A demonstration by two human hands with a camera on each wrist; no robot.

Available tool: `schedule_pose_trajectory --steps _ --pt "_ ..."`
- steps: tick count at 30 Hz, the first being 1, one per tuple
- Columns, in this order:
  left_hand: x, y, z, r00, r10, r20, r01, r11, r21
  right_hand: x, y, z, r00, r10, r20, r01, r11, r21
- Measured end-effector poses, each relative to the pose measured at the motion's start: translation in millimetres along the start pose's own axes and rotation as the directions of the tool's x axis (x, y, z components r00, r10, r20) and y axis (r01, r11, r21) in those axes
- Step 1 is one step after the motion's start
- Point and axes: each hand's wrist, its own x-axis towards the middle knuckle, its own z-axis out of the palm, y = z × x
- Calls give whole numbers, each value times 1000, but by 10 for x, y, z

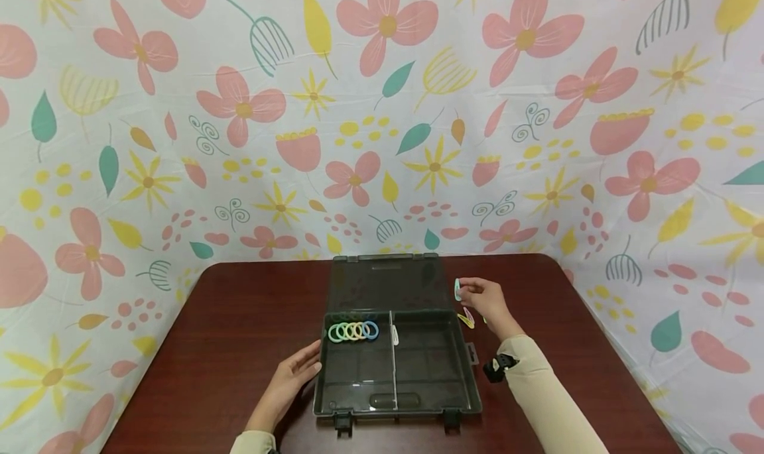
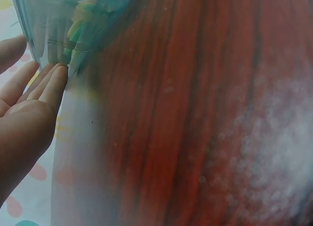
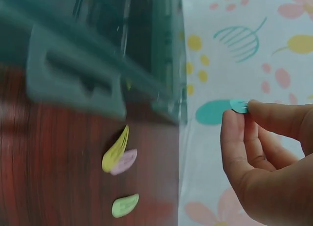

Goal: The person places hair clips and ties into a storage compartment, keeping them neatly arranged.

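Note:
My right hand (image 1: 486, 301) pinches a teal snap hair clip (image 3: 239, 106) between thumb and fingertips, raised beyond the right side of the box. Against the left wall of the dark see-through plastic box (image 1: 432, 394) rest the fingers of my left hand (image 1: 290, 379), fairly straight. A row of several pastel rings (image 1: 353, 331) lies in the box's left compartment. In the right compartment a white hair clip (image 1: 394, 335) lies beside the divider (image 1: 393, 368). On the table to the right are a yellow clip (image 3: 115, 150), a pink clip (image 3: 125, 162) and a light green clip (image 3: 125, 205).
The box's lid (image 1: 384, 285) lies folded back toward the wall. Two latches, one of them the left latch (image 1: 343, 422), jut from the front edge, and a handle tab (image 3: 73, 77) sticks out on the right. A flowered cloth (image 1: 370, 195) hangs behind the dark red table (image 1: 251, 308).

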Motion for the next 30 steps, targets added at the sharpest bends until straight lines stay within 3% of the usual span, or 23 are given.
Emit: schedule_pose_trajectory --steps 12,30 --pt "3 -14 6 1000 6 -7 -6 1000 6 -67 -39 427 996 31 87 -42 991 125" --pt "-2 15 10 1000 -3 -2 3 1000 7 -174 32 856 971 102 218 -120 990 71"
